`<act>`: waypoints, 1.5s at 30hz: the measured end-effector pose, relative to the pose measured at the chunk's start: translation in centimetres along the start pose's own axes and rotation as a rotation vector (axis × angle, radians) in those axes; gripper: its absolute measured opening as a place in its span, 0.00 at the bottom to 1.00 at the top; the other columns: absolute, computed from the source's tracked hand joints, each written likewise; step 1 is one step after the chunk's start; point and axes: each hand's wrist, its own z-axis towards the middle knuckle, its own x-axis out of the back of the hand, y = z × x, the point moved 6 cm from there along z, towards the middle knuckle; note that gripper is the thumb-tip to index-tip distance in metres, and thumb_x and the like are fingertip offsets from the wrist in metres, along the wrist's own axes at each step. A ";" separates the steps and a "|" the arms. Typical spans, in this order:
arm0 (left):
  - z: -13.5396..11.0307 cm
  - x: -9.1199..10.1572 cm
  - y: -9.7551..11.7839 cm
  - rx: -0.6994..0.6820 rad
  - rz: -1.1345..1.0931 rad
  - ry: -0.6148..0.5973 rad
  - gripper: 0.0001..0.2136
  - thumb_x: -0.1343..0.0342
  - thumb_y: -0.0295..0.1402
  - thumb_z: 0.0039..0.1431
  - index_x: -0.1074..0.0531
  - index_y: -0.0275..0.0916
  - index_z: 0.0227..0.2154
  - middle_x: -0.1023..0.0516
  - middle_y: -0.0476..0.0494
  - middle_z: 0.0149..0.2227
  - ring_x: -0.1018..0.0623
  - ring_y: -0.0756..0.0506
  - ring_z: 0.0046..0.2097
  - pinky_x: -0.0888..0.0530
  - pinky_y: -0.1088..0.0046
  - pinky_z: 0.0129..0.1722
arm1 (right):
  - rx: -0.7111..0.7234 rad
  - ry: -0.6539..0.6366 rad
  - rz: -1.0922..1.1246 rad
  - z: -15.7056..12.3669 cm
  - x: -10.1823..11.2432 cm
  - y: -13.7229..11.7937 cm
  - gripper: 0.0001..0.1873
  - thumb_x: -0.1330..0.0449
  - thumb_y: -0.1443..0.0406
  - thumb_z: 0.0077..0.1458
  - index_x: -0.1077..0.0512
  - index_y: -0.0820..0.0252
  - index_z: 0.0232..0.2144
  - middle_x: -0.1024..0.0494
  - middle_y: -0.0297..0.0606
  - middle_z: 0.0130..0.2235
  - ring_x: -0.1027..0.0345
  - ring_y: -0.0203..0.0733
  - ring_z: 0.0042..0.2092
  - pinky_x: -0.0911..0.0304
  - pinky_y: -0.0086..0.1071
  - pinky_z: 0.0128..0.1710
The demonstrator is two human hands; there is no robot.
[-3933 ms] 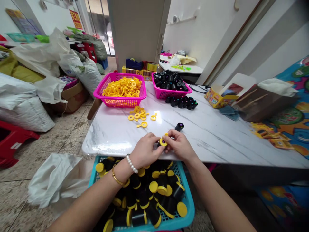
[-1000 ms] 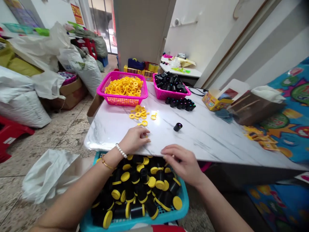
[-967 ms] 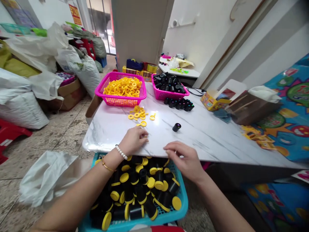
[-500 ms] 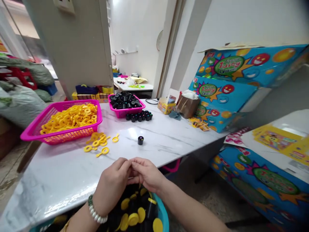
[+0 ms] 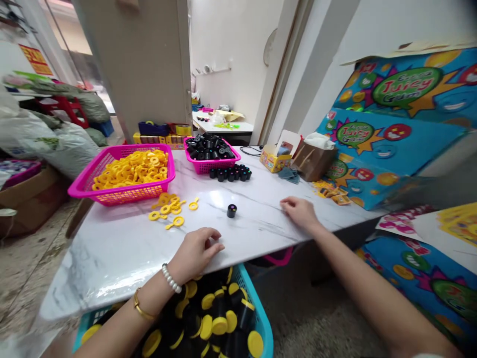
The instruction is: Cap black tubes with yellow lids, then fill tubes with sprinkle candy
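My left hand hovers over the table's front edge, its fingers loosely bent, the thumb apart and nothing held. To the right, my right hand is low over the table top, with fingers slightly curled and no object visible in them. A single black cylindrical cap stands upright between the two hands. Left of it lie several loose yellow rings with short stems. Below my left hand, a teal basket holds many black cylinders with yellow ends.
A pink basket of yellow rings stands at the left. Behind, another pink basket holds black parts, with black caps lined up before it. A small yellow box, brown bag and blue cartons stand right.
My hands were together above the teal basket and have separated. The right one has moved right and forward over the table; the left is over the table edge. The view has shifted.
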 end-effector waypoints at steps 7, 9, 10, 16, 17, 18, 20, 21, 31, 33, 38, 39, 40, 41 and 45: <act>0.4 0.1 -1.2 0.072 -0.156 0.033 0.11 0.44 0.38 0.55 0.25 0.40 0.38 0.21 0.47 0.34 0.24 0.48 0.33 0.29 0.73 0.35 | 0.167 0.024 -0.005 2.0 -2.1 -2.7 0.17 0.41 0.63 0.47 0.23 0.60 0.40 0.20 0.44 0.41 0.28 0.42 0.32 0.33 0.39 0.40; 0.5 0.1 -1.5 0.093 -0.182 0.058 0.14 0.42 0.39 0.53 0.26 0.40 0.42 0.21 0.46 0.37 0.25 0.48 0.33 0.28 0.72 0.36 | 0.181 -0.171 0.111 0.2 -6.2 -4.6 0.18 0.41 0.64 0.47 0.24 0.60 0.43 0.20 0.41 0.39 0.30 0.36 0.25 0.31 0.33 0.30; 0.4 0.2 -1.7 0.106 -0.190 0.083 0.16 0.41 0.38 0.52 0.28 0.39 0.44 0.22 0.45 0.39 0.25 0.49 0.33 0.28 0.71 0.36 | 0.172 -0.287 0.198 -0.8 -8.3 -5.5 0.20 0.42 0.66 0.47 0.25 0.60 0.45 0.20 0.41 0.39 0.30 0.34 0.24 0.32 0.31 0.27; -0.4 1.3 -2.7 0.149 -0.199 0.260 0.27 0.39 0.33 0.50 0.37 0.34 0.54 0.29 0.36 0.49 0.26 0.50 0.31 0.27 0.68 0.40 | 0.213 -0.710 0.417 -7.3 -15.8 -12.0 0.19 0.45 0.69 0.49 0.28 0.62 0.45 0.20 0.40 0.38 0.27 0.35 0.27 0.30 0.32 0.32; -0.8 1.8 -2.8 0.139 -0.165 0.277 0.25 0.40 0.31 0.51 0.35 0.34 0.52 0.28 0.37 0.48 0.25 0.49 0.34 0.27 0.67 0.41 | 0.261 -0.760 0.410 -8.4 -16.4 -13.2 0.18 0.46 0.69 0.51 0.27 0.61 0.45 0.21 0.39 0.39 0.26 0.36 0.29 0.30 0.33 0.33; -1.2 2.2 -3.0 0.124 -0.123 0.286 0.21 0.41 0.29 0.52 0.33 0.34 0.50 0.27 0.39 0.45 0.25 0.47 0.37 0.28 0.67 0.43 | 0.317 -0.810 0.395 -9.5 -16.8 -14.3 0.18 0.46 0.69 0.52 0.27 0.59 0.45 0.21 0.39 0.40 0.26 0.37 0.30 0.30 0.33 0.34; -2.5 3.4 -3.5 0.097 -0.045 0.289 0.14 0.43 0.25 0.53 0.29 0.36 0.44 0.25 0.42 0.41 0.26 0.45 0.40 0.29 0.67 0.45 | 0.445 -0.879 0.317 -11.1 -17.7 -16.4 0.18 0.48 0.70 0.54 0.25 0.56 0.44 0.20 0.36 0.37 0.26 0.37 0.30 0.31 0.32 0.34; -3.4 4.0 -4.0 0.097 -0.023 0.290 0.13 0.44 0.24 0.53 0.28 0.37 0.43 0.24 0.43 0.40 0.26 0.45 0.40 0.30 0.68 0.44 | 0.510 -0.877 0.254 -11.5 -18.1 -17.4 0.17 0.48 0.70 0.54 0.24 0.55 0.43 0.21 0.35 0.34 0.27 0.37 0.30 0.32 0.32 0.35; -9.4 7.3 -7.0 0.200 0.001 0.434 0.14 0.37 0.30 0.51 0.28 0.39 0.42 0.27 0.49 0.35 0.29 0.49 0.33 0.32 0.74 0.36 | 1.019 -0.672 -0.199 -8.8 -24.5 -23.5 0.15 0.35 0.57 0.50 0.23 0.55 0.39 0.30 0.40 0.40 0.32 0.41 0.37 0.37 0.33 0.39; -9.2 7.2 -7.0 0.196 0.007 0.432 0.14 0.36 0.32 0.51 0.27 0.38 0.41 0.28 0.48 0.35 0.29 0.49 0.33 0.32 0.74 0.35 | 1.054 -0.676 -0.242 -9.3 -24.2 -23.4 0.10 0.37 0.60 0.53 0.24 0.59 0.35 0.29 0.40 0.37 0.32 0.41 0.35 0.38 0.34 0.38; -8.7 7.1 -7.2 0.188 -0.005 0.388 0.14 0.35 0.39 0.49 0.24 0.39 0.39 0.29 0.48 0.35 0.29 0.49 0.35 0.32 0.75 0.35 | 0.658 -0.884 0.029 -10.5 -20.8 -21.6 0.09 0.40 0.62 0.54 0.25 0.61 0.36 0.25 0.37 0.28 0.30 0.39 0.27 0.34 0.34 0.31; -8.7 7.1 -7.2 0.186 -0.002 0.372 0.15 0.34 0.39 0.49 0.24 0.40 0.39 0.29 0.48 0.35 0.29 0.49 0.35 0.33 0.75 0.35 | 0.502 -0.983 0.160 -10.9 -20.5 -21.0 0.12 0.39 0.60 0.54 0.25 0.61 0.38 0.24 0.37 0.28 0.29 0.39 0.27 0.33 0.33 0.30; -8.7 7.0 -7.2 0.186 0.004 0.360 0.15 0.34 0.40 0.49 0.23 0.42 0.40 0.29 0.49 0.35 0.29 0.49 0.36 0.33 0.75 0.35 | 0.357 -1.060 0.281 -11.3 -20.3 -20.5 0.15 0.38 0.58 0.52 0.24 0.61 0.39 0.23 0.38 0.29 0.28 0.40 0.27 0.32 0.33 0.28; -8.7 6.9 -7.2 0.186 0.009 0.350 0.15 0.35 0.39 0.49 0.23 0.43 0.41 0.29 0.49 0.34 0.28 0.49 0.35 0.33 0.75 0.36 | 0.239 -1.106 0.376 -11.7 -20.2 -20.0 0.18 0.36 0.56 0.50 0.24 0.62 0.40 0.22 0.38 0.30 0.27 0.40 0.27 0.31 0.32 0.26; -8.8 6.6 -6.9 0.159 0.025 0.315 0.13 0.37 0.35 0.52 0.23 0.45 0.42 0.29 0.52 0.31 0.28 0.50 0.33 0.34 0.76 0.35 | 0.029 -1.184 0.492 -13.3 -21.1 -19.2 0.22 0.35 0.54 0.49 0.22 0.63 0.41 0.29 0.32 0.19 0.39 0.31 0.17 0.43 0.25 0.14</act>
